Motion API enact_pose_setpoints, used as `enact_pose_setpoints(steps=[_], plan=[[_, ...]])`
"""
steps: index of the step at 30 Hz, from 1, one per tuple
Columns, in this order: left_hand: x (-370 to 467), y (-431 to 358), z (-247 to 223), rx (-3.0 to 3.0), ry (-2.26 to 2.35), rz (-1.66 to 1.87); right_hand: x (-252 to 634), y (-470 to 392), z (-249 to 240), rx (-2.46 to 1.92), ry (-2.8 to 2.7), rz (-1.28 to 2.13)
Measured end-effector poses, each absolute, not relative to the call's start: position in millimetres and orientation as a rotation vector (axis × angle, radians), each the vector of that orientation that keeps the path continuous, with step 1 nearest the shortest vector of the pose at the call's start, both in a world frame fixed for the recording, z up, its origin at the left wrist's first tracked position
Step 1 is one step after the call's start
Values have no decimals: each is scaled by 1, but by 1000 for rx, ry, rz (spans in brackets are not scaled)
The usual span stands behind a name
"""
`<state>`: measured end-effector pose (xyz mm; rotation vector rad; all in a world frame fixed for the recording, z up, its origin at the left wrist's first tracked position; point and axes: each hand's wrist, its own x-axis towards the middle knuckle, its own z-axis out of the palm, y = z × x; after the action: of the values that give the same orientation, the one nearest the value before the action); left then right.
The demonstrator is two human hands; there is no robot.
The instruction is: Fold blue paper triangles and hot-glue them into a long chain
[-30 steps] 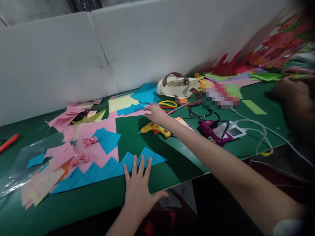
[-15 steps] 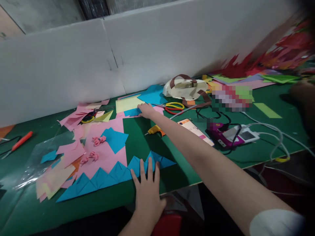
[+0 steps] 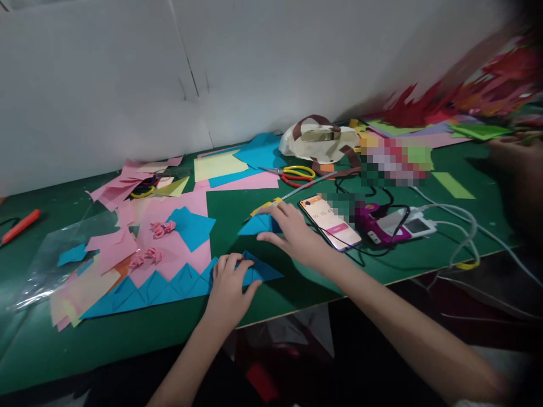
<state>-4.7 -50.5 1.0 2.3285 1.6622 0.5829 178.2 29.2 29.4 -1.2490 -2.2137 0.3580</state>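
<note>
A strip of folded blue paper triangles (image 3: 169,288) lies along the front of the green table, its left part over pink paper. My left hand (image 3: 229,285) rests on its right part with bent fingers, the thumb by the strip's lower edge. Just above the strip's right end, my right hand (image 3: 292,232) pinches a separate folded blue paper triangle (image 3: 255,225) between thumb and fingers. Behind that triangle shows part of a yellow glue gun (image 3: 265,207), mostly covered by my right hand.
Pink paper (image 3: 197,215) bears crumpled pink paper pieces (image 3: 162,229). Scissors (image 3: 297,174) lie at the back beside a cream bag (image 3: 318,144). A phone (image 3: 335,226) and a purple power strip (image 3: 375,226) with cables lie at right. Another person's hand (image 3: 517,158) shows far right.
My right hand has come back from the rear papers toward the strip, carrying the blue triangle. My left hand has gone from spread flat to bent fingers. The view has shifted slightly.
</note>
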Motion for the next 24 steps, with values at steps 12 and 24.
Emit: enact_pose_setpoints(steps=[12,24], plan=[[-16,-46,16,2312,1560,471,191,11,-11,-1264,-2148,680],[-10,-54,8,2662,1454,439,187,4,-10,-1098,-2280,875]])
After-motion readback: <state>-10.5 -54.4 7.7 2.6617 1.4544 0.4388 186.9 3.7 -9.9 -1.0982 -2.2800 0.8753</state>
